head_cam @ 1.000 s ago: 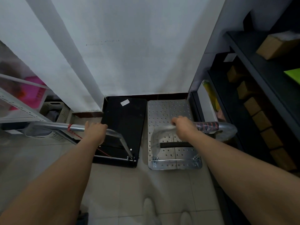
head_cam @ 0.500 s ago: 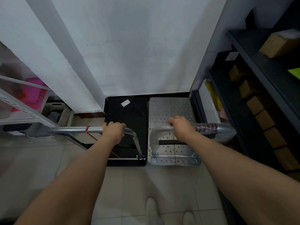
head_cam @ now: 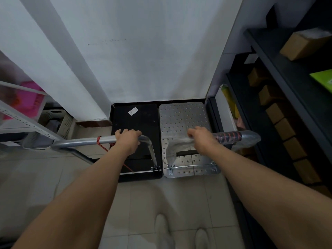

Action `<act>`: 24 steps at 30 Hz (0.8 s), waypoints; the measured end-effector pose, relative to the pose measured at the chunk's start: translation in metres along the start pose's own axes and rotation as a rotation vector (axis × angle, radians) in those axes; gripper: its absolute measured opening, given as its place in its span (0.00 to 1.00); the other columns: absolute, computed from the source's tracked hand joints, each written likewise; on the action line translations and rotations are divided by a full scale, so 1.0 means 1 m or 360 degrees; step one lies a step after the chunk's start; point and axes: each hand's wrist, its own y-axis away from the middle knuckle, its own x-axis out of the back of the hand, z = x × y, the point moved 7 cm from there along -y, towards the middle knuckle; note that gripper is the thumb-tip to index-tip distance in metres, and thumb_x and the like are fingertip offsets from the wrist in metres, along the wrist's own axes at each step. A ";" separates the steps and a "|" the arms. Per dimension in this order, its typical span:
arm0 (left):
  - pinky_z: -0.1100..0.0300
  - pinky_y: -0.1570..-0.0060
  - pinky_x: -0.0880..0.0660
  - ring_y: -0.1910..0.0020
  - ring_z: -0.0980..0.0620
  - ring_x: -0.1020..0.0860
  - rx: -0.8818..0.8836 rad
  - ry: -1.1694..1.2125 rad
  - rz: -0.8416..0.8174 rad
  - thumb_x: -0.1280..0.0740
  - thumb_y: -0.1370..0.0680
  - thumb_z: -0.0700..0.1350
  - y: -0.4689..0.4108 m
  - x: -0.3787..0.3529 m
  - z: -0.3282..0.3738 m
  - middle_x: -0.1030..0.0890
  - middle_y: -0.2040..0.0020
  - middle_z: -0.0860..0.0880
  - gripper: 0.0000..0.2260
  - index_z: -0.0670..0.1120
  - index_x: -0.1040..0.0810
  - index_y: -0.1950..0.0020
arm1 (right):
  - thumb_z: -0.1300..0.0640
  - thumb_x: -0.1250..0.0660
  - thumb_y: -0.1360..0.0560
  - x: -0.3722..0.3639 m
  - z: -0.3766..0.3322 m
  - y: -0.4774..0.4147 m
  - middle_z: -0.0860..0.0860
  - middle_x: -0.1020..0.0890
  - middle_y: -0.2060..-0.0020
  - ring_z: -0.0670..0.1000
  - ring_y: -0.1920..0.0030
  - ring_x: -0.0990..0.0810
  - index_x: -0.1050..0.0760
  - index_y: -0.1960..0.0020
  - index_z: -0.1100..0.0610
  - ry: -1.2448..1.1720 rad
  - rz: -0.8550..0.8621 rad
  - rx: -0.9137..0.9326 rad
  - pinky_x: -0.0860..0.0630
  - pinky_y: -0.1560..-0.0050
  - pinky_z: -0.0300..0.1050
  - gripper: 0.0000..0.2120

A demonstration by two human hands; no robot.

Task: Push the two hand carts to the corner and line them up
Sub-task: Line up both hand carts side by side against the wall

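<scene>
Two hand carts stand side by side against the white wall. The black cart [head_cam: 136, 119] is on the left, with a white label on its deck. The perforated silver cart [head_cam: 183, 117] is on the right, its side touching the black one. My left hand [head_cam: 127, 141] grips the black cart's chrome handle [head_cam: 80, 141], which has a red cord tied on it. My right hand [head_cam: 201, 139] grips the silver cart's plastic-wrapped handle [head_cam: 239, 138]. The near edges of both decks sit almost level.
A dark shelf unit [head_cam: 280, 97] with several brown boxes runs close along the right. A white rack [head_cam: 23, 121] with a pink bin [head_cam: 30, 99] and a beige crate [head_cam: 57, 119] stands on the left. My shoes [head_cam: 163, 229] are on the tiled floor.
The black cart has rolled forward and right, closing the gap and straightening beside the silver cart. Both carts sit nearer the wall, and my left hand has slid right along its handle.
</scene>
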 end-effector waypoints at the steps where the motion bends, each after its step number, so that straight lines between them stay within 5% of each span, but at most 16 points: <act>1: 0.46 0.31 0.44 0.38 0.46 0.30 0.0004 0.0001 -0.0004 0.39 0.20 0.44 0.001 0.000 0.002 0.25 0.42 0.49 0.12 0.53 0.28 0.38 | 0.73 0.37 0.29 0.000 0.002 0.001 0.53 0.27 0.45 0.53 0.43 0.30 0.28 0.44 0.54 -0.0003 -0.0001 -0.0002 0.29 0.42 0.47 0.19; 24: 0.49 0.33 0.41 0.38 0.47 0.30 0.0008 0.0013 0.0028 0.38 0.21 0.43 -0.017 0.008 0.001 0.25 0.42 0.50 0.14 0.54 0.29 0.37 | 0.73 0.37 0.30 0.008 0.004 -0.020 0.54 0.27 0.45 0.55 0.42 0.28 0.28 0.42 0.54 0.0045 0.0010 0.0038 0.29 0.45 0.48 0.21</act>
